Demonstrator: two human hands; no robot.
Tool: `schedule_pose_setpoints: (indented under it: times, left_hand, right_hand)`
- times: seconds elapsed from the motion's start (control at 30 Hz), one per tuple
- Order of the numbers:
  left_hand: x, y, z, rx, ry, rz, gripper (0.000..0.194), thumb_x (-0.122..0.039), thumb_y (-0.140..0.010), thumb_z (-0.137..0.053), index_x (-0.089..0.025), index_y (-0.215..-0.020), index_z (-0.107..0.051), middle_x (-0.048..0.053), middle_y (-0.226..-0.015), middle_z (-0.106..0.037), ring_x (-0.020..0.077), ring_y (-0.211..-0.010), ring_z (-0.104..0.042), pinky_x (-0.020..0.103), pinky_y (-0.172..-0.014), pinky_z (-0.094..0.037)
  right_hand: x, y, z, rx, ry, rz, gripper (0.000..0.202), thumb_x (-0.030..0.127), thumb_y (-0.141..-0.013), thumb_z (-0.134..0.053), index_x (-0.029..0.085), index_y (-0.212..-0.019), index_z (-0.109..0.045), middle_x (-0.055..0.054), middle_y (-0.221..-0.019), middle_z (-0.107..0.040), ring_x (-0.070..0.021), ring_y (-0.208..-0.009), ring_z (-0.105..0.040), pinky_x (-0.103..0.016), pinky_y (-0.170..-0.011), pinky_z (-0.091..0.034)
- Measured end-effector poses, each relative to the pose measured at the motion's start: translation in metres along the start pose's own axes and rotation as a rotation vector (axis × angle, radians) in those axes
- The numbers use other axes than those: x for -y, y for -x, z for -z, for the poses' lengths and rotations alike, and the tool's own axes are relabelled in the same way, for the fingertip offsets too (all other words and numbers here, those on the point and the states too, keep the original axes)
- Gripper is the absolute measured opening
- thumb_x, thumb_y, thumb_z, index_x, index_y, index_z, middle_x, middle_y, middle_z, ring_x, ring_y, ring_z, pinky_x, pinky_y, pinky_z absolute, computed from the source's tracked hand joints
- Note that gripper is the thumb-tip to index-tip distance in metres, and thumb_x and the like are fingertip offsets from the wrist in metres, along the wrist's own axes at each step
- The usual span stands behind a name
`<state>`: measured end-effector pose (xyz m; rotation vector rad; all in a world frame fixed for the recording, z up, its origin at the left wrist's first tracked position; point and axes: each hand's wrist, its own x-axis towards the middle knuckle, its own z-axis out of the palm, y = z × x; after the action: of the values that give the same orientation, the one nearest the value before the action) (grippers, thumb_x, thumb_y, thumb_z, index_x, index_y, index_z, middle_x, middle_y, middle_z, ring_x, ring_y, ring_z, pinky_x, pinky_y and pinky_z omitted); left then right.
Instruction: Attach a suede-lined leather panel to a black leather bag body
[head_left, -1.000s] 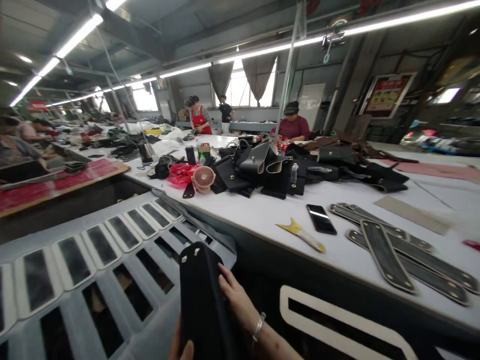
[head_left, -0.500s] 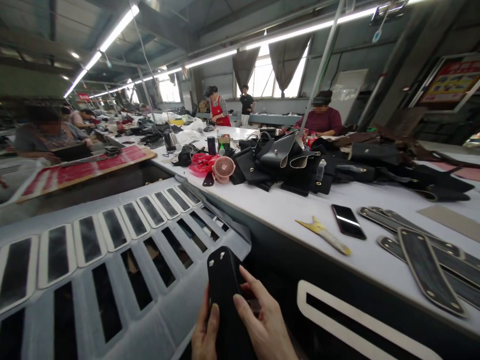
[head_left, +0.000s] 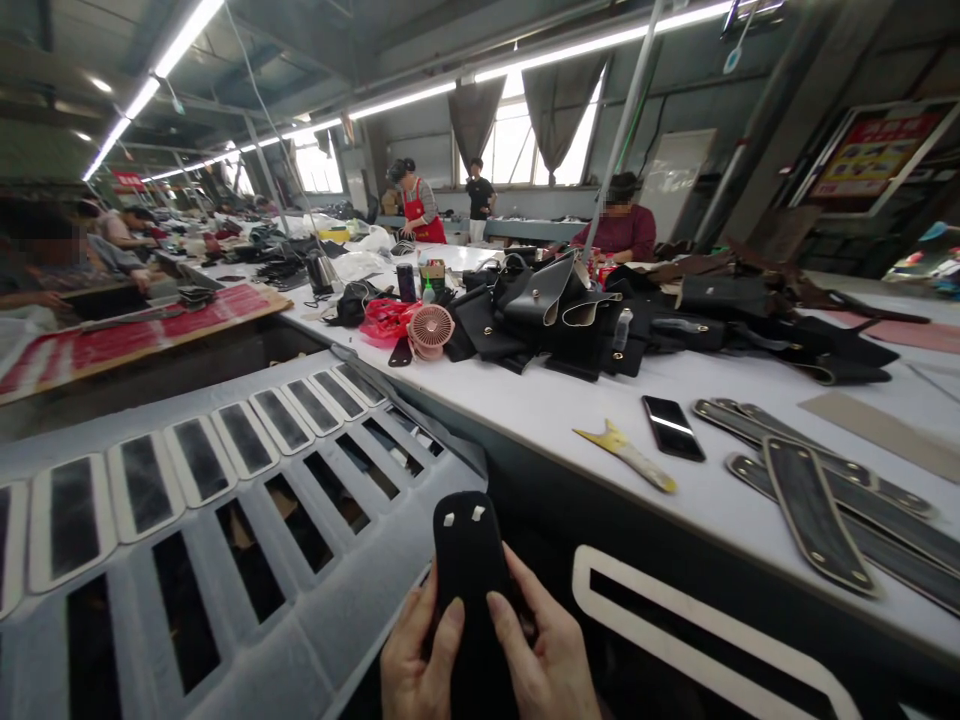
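A long black strap piece (head_left: 474, 600) with a rounded end stands upright between my hands. Two small whitish tabs show near its top. My left hand (head_left: 421, 645) grips its left edge, thumb on the near face. Along the right edge, my right hand (head_left: 544, 645) grips it too, with the thumb on the face and fingers behind. The lower part of the strap runs out of the picture. To the right lies a pale frame with a long slot (head_left: 697, 620). On the left are several white-bordered dark panels (head_left: 142, 480) on a grey slotted sheet (head_left: 315, 620).
The white table (head_left: 525, 410) carries a yellow-handled tool (head_left: 626, 455), a phone (head_left: 673, 428), several dark straps with metal studs (head_left: 817, 515), a pink fan (head_left: 430, 332) and a heap of black leather pieces (head_left: 555, 315). Co-workers (head_left: 420, 205) are at tables behind.
The black strap has turned to face me more squarely, and both thumbs now press on its face. My view has shifted slightly to the right.
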<state>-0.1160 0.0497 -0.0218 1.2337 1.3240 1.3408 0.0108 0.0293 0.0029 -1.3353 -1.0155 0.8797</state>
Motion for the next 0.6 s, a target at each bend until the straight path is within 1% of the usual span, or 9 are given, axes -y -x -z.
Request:
schedule_pose_setpoints:
  times: [0.1,0.17,0.27,0.33,0.4,0.47,0.53,0.6]
  left_hand:
    - [-0.003,0.003,-0.004,0.000,0.003,-0.035,0.047,-0.053,-0.084,-0.065,-0.026,-0.122,-0.066,0.005,-0.121,-0.066,0.0279,-0.115,-0.058,0.033,-0.101,-0.043]
    - [-0.007,0.004,-0.007,0.005,-0.006,-0.072,0.045,-0.051,-0.085,-0.064,-0.027,-0.122,-0.066,0.006,-0.117,-0.068,0.0270,-0.110,-0.060,0.031,-0.095,-0.047]
    - [-0.014,0.003,-0.010,0.027,-0.038,-0.140,0.042,-0.047,-0.085,-0.066,-0.026,-0.122,-0.066,0.007,-0.106,-0.069,0.0259,-0.102,-0.062,0.028,-0.086,-0.051]
    - [-0.017,0.002,-0.012,0.047,-0.060,-0.189,0.044,-0.043,-0.085,-0.067,-0.026,-0.125,-0.064,0.007,-0.095,-0.069,0.0237,-0.091,-0.065,0.027,-0.078,-0.053]
    - [-0.019,0.001,-0.013,0.047,-0.085,-0.227,0.044,-0.041,-0.085,-0.067,-0.025,-0.126,-0.063,0.007,-0.088,-0.068,0.0214,-0.081,-0.065,0.027,-0.073,-0.054]
    - [-0.019,0.001,-0.016,0.033,-0.101,-0.242,0.042,-0.040,-0.085,-0.066,-0.024,-0.124,-0.064,0.007,-0.083,-0.067,0.0199,-0.074,-0.064,0.027,-0.070,-0.054]
    - [-0.016,0.003,-0.020,0.029,-0.091,-0.241,0.040,-0.040,-0.087,-0.065,-0.023,-0.122,-0.066,0.007,-0.081,-0.067,0.0193,-0.070,-0.063,0.027,-0.069,-0.054]
    - [-0.014,0.006,-0.024,0.037,-0.070,-0.228,0.038,-0.040,-0.088,-0.063,-0.022,-0.121,-0.067,0.008,-0.082,-0.067,0.0194,-0.070,-0.063,0.027,-0.068,-0.055]
  right_hand:
    - [-0.002,0.001,0.007,0.058,-0.031,-0.059,0.051,0.051,-0.091,-0.057,0.017,-0.129,-0.059,-0.014,-0.129,-0.061,-0.0280,-0.110,-0.063,-0.031,-0.090,-0.056]
    - [-0.003,-0.001,0.013,0.080,-0.040,-0.102,0.054,0.052,-0.090,-0.058,0.016,-0.130,-0.057,-0.014,-0.129,-0.061,-0.0277,-0.110,-0.063,-0.030,-0.090,-0.056]
    - [-0.005,-0.009,0.021,0.048,-0.063,-0.138,0.060,0.055,-0.089,-0.058,0.018,-0.136,-0.053,-0.010,-0.134,-0.058,-0.0265,-0.121,-0.056,-0.030,-0.099,-0.051]
    - [-0.007,-0.014,0.025,0.044,-0.054,-0.147,0.063,0.057,-0.090,-0.056,0.019,-0.139,-0.050,-0.008,-0.139,-0.054,-0.0249,-0.128,-0.050,-0.030,-0.105,-0.046]
    - [-0.009,-0.017,0.026,0.050,-0.024,-0.161,0.065,0.059,-0.090,-0.055,0.017,-0.139,-0.050,-0.009,-0.140,-0.052,-0.0243,-0.130,-0.048,-0.031,-0.107,-0.043]
    - [-0.011,-0.016,0.025,0.016,0.004,-0.172,0.068,0.061,-0.088,-0.055,0.014,-0.138,-0.051,-0.010,-0.139,-0.053,-0.0253,-0.130,-0.048,-0.032,-0.108,-0.043]
    - [-0.011,-0.012,0.023,-0.064,0.014,-0.172,0.069,0.063,-0.086,-0.056,0.013,-0.134,-0.055,-0.011,-0.137,-0.055,-0.0272,-0.129,-0.049,-0.033,-0.108,-0.042]
    - [-0.010,-0.008,0.021,-0.132,-0.012,-0.185,0.069,0.064,-0.085,-0.057,0.013,-0.132,-0.057,-0.012,-0.133,-0.058,-0.0287,-0.126,-0.052,-0.034,-0.106,-0.045]
